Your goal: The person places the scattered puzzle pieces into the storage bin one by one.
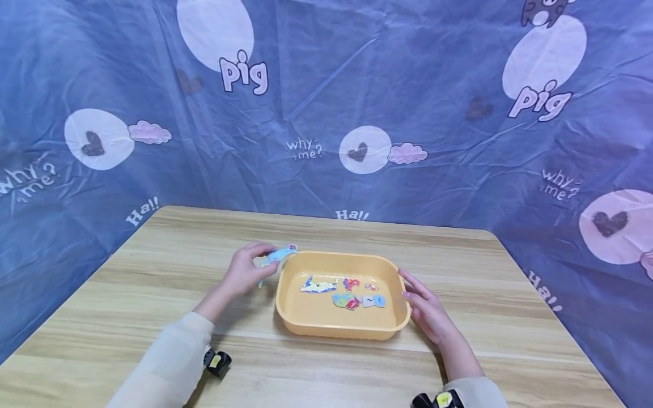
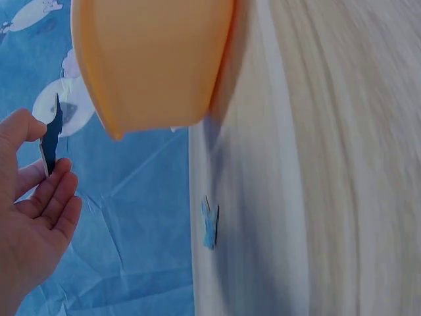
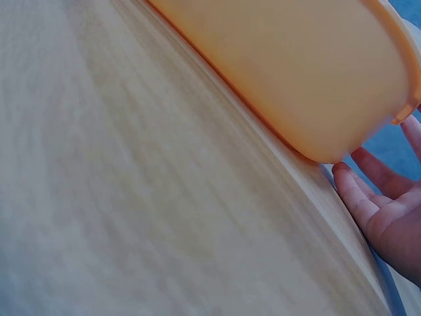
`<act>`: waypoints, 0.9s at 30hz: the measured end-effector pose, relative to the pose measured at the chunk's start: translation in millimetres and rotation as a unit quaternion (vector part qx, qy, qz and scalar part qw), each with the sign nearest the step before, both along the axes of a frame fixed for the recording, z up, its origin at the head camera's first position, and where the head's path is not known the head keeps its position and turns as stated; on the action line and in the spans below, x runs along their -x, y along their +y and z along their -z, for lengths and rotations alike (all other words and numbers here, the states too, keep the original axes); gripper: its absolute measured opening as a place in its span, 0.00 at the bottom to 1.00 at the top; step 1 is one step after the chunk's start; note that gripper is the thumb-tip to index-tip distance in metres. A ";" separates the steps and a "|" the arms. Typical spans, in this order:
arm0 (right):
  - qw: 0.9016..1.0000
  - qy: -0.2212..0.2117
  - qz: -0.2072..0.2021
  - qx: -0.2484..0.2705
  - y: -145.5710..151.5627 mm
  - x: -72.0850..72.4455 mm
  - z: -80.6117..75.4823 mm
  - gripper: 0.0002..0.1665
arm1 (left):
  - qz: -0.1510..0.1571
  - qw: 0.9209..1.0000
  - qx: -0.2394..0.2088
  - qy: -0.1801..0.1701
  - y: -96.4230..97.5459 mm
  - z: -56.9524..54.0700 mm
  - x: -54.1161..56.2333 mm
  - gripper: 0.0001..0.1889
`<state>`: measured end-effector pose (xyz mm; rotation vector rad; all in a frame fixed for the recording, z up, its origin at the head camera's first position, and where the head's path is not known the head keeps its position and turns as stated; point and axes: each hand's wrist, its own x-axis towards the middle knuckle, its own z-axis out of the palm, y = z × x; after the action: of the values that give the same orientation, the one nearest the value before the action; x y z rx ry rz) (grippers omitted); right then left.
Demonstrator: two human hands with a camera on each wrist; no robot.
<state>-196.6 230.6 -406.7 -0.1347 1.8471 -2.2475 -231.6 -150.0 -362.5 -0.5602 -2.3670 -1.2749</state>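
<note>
My left hand [image 1: 249,269] pinches a thin, light blue cut-out piece [image 1: 282,254] between thumb and fingers, just off the left rim of the yellow tray [image 1: 336,328]. In the left wrist view that piece [image 2: 51,139] shows nearly edge-on and dark. A second small blue piece [image 2: 210,225] lies on the table beneath the left hand, mostly covered by it in the head view. My right hand [image 1: 430,310] rests its extended fingertips against the tray's right side. Inside the tray lie several colourful flat pieces, among them a white-and-blue one [image 1: 319,285] and a green-and-red one [image 1: 346,301].
The tray stands on a wood-grain table [image 1: 326,374]. Behind the table hangs a blue printed cloth [image 1: 306,187]. Each wrist wears a small black camera, such as the left one [image 1: 218,364].
</note>
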 end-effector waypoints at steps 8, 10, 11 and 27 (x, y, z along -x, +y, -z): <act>1.000 0.005 -0.003 0.005 -0.3 0.0 0.1 0.35 | 0.019 1.000 0.006 -0.002 13.4 -4.1 -2.6 0.13; 1.000 0.005 -0.004 0.004 -0.2 0.0 -0.1 0.35 | 0.025 1.000 0.010 0.001 16.5 -4.7 -3.2 0.14; 1.000 0.005 -0.005 0.004 -0.1 0.0 -0.1 0.34 | 0.027 1.000 0.012 0.003 18.1 -4.9 -3.5 0.14; 1.000 0.010 -0.005 0.016 -0.4 -0.7 -0.4 0.35 | 0.086 0.996 0.022 0.011 46.3 -5.3 -6.6 0.14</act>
<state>-196.0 230.2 -406.3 -0.1731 1.8173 -2.2771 -225.0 -103.7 -357.1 -0.8025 -2.3757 -1.2832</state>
